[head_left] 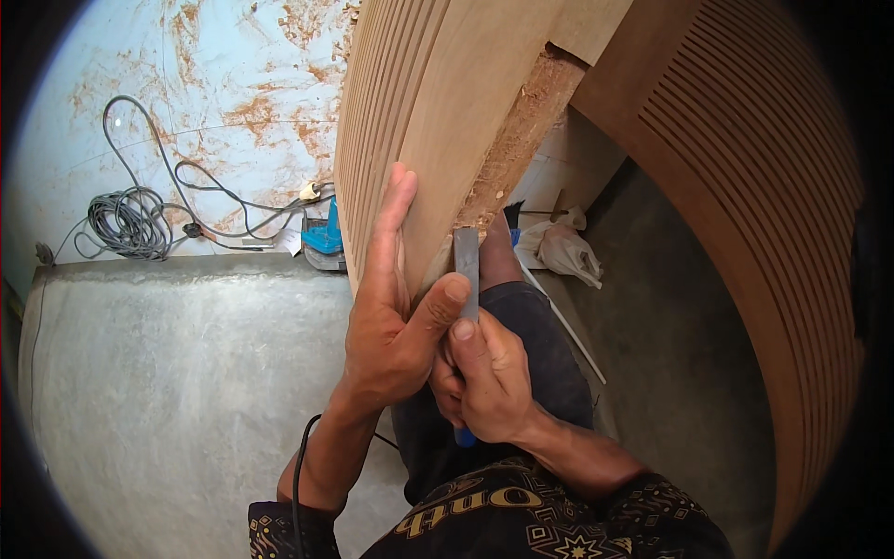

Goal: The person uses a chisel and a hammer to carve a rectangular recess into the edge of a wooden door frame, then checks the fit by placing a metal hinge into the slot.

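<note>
My right hand point(489, 373) wraps round the handle of a chisel point(467, 252), whose blue butt end shows below the fist. Its flat steel blade points away from me, with the tip at the near end of a rough, chipped recess point(526, 130) cut along the edge of a wooden slatted panel point(447, 102). My left hand point(391, 326) lies against the panel's face with the fingers stretched out along the wood. The left thumb rests on the chisel blade, just ahead of the right fist.
Another grooved wooden panel point(736, 177) curves down the right side. At left lie a coiled cable point(126, 224) and a blue power tool point(323, 230), by white tiles point(214, 56) strewn with shavings. A plastic bag point(570, 253) and a thin white rod point(573, 335) lie beyond my leg.
</note>
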Motion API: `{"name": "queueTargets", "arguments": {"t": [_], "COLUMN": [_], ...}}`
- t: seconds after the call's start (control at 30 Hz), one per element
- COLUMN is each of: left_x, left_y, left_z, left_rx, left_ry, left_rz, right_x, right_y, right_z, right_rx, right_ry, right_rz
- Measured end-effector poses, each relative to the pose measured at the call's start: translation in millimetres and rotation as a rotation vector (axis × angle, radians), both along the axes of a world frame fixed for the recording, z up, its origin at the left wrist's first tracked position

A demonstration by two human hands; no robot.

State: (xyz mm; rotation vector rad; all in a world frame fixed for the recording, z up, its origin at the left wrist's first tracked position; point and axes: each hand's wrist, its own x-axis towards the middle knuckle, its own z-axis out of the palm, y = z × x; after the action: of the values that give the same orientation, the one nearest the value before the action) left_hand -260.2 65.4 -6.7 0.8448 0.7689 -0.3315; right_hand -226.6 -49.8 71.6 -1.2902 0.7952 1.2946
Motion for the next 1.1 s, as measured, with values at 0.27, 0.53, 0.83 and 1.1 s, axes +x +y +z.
{"name": "queueTargets", "arguments": {"t": [0.27, 0.53, 0.83, 1.1], "left_x": [-1.7, 1.9, 1.6, 1.9], "left_y": [-2.5, 0.5, 0.0, 0.3], "left_z": [1.1, 2.9, 0.4, -2.1], "left_rx": [0.078, 0.090, 0.108, 0.119], "left_ry": [-0.024, -0.020, -0.045, -0.072], "left_rz": [0.003, -0.029, -0.010, -0.067], "right_x": [13.6, 44.0, 80.2, 115.4], "right_y": [4.0, -0.9, 7.8, 28.3], "right_z": [8.4, 33.1, 40.3, 45.7], "right_rx": [-0.030, -0.012, 0.007, -0.129], "right_ry": [0.036, 0.365, 0.606, 0.807], "right_rz": [-0.038, -0.099, -0.193, -0.255]}}
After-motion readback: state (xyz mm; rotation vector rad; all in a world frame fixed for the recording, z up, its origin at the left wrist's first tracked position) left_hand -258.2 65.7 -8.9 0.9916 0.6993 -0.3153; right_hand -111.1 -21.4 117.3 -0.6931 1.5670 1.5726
